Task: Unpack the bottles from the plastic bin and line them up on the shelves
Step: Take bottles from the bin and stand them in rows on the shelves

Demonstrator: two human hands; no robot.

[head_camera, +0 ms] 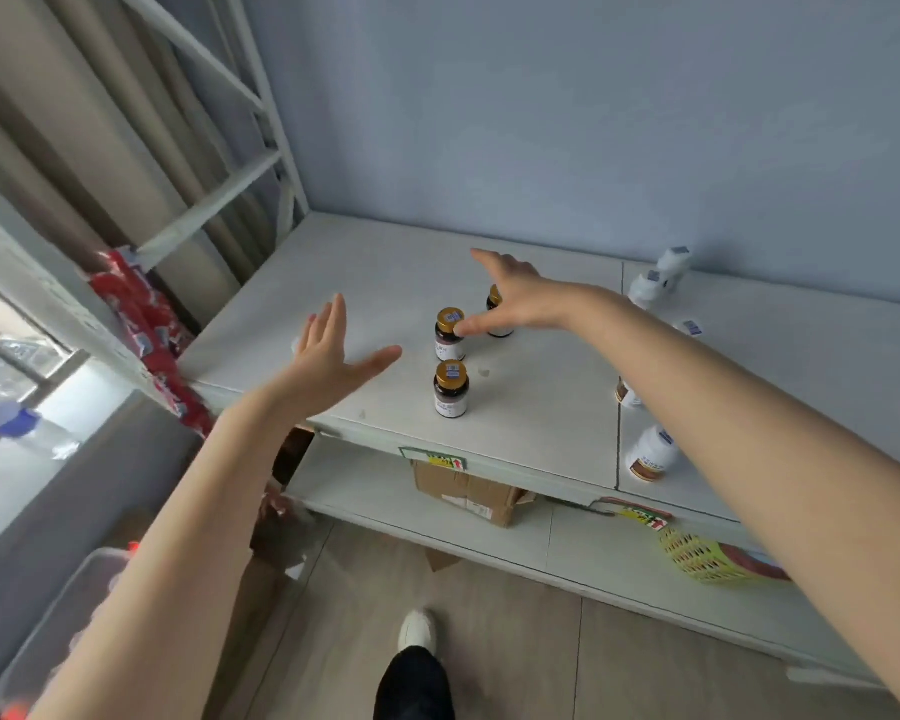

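Three small brown bottles with gold caps stand in a row on the white shelf [365, 283]: a near one [451, 388], a middle one [449, 333] and a far one [497, 310] partly hidden by my right hand [515, 298]. My right hand is spread open above them, its thumb tip touching the middle bottle's cap. Left of the bottles, my left hand [328, 350] hovers flat and open over the shelf, holding nothing. The clear plastic bin [68, 605] sits on the floor at the lower left, mostly behind my left arm.
Several white bottles [650, 454] stand on the right shelf panel, up to the back wall [666, 267]. A cardboard box [468, 491] and a yellow mesh pack [707, 558] lie on the lower shelf. Red packets [146, 324] hang at the shelf's left end. My shoe [417, 628] is on the floor.
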